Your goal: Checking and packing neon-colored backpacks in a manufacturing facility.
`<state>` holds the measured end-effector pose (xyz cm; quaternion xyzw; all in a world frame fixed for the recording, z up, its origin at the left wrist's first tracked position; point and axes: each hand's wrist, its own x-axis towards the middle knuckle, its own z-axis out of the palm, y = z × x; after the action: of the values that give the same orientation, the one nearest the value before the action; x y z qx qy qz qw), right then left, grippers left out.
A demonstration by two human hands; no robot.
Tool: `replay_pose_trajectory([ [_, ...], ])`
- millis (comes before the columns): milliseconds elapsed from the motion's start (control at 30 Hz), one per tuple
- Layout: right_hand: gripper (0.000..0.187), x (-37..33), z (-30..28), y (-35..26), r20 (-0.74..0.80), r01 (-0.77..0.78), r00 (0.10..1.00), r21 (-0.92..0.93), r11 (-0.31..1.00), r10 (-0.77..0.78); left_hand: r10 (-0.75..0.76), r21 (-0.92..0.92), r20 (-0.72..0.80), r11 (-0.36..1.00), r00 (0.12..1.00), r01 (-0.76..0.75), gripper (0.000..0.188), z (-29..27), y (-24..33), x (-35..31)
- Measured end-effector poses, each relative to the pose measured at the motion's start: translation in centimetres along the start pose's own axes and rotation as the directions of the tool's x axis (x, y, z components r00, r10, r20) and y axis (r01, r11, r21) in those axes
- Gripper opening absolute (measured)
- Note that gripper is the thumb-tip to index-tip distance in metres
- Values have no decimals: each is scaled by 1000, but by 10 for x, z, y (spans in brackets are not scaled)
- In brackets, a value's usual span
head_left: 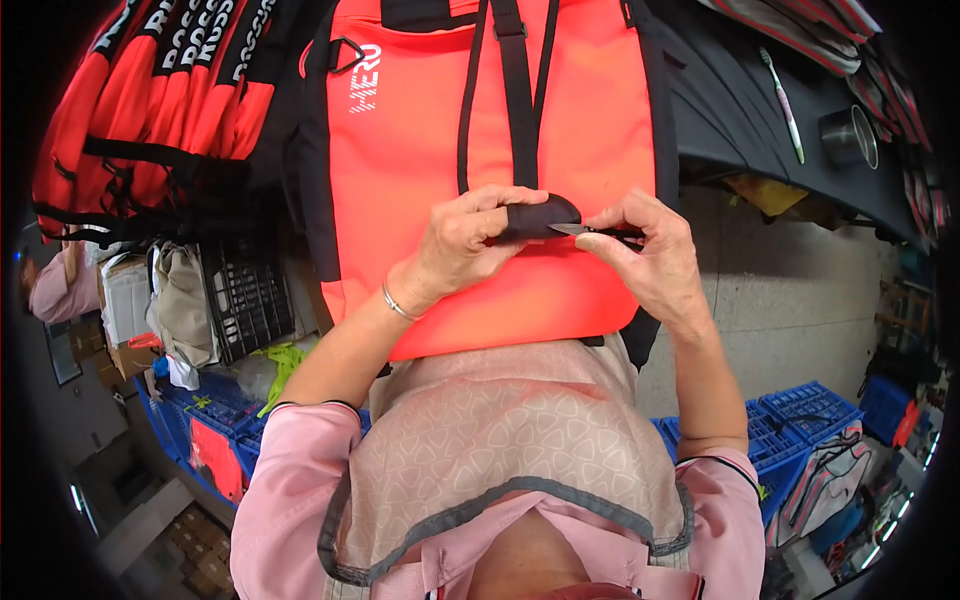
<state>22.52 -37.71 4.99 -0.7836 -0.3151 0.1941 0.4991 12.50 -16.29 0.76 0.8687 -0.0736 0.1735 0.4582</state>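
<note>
closely paired hands (465, 240) (655, 250), blade (567, 229), bag edge (662, 100), floor (775, 290) beyond

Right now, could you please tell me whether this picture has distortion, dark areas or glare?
Head view: fisheye bending toward the rim, corners falling to black; head view, centre: the coral-red bag fairly evenly lit, the pointed tool in the right hand readable; head view, lower right: bright lights glaring.

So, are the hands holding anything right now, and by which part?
The left hand holds a black piece by its left end; the right hand grips a small pointed tool by its dark handle.
</note>
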Motion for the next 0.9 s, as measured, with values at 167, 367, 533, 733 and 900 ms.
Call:
replay_pose_trajectory([
  [167, 24, -9, -12, 26, -136, -184, 947, 511, 840, 290, 59, 386, 300, 905, 952, -178, 33, -34, 33, -24],
  [367, 41, 3, 7, 1, 89, -311, 946, 519, 797, 311, -775, -376, -22, 591, 631, 713, 43, -26, 50, -58],
  [533, 39, 4, 33, -8, 280, -309, 937, 384, 870, 209, -789, -101, 394, 473, 472, 875, 36, -10, 58, -30],
  [733, 28, -37, 5, -4, 323, -115, 938, -52, 992, 126, -548, -470, 93, 712, 831, 522, 10, -6, 33, -11],
  [900, 28, -54, -38, -13, 324, -189, 902, -300, 935, 286, -380, -550, -117, 794, 918, 258, 7, -11, 17, -1],
])
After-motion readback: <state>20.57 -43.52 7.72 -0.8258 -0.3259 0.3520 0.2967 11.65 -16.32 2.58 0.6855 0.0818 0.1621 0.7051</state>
